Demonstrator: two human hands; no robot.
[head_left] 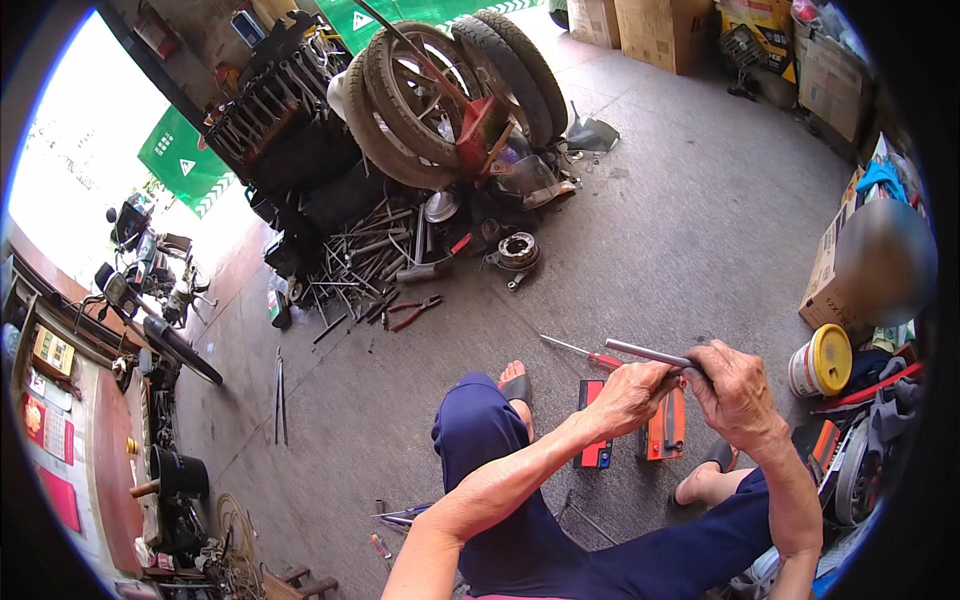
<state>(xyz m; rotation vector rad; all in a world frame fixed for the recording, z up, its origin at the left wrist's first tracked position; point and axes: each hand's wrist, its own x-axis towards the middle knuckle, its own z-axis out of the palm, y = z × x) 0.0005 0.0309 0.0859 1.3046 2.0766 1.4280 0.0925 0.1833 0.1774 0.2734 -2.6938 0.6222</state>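
Observation:
Both my hands meet over the floor in front of my knees. My right hand is closed round one end of a grey metal rod, which points to the left. My left hand is closed, its fingertips pressed together against the right hand's fingers; what they pinch is hidden. Just beyond the left hand a screwdriver with a red handle shows, partly covered by that hand. Below the hands stand a red and black battery and an orange and black battery, between my feet.
Several tyres and a pile of metal tools lie ahead. Pliers and long tongs are on the floor. A yellow-lidded bucket and cardboard boxes line the right. A motorcycle stands at left.

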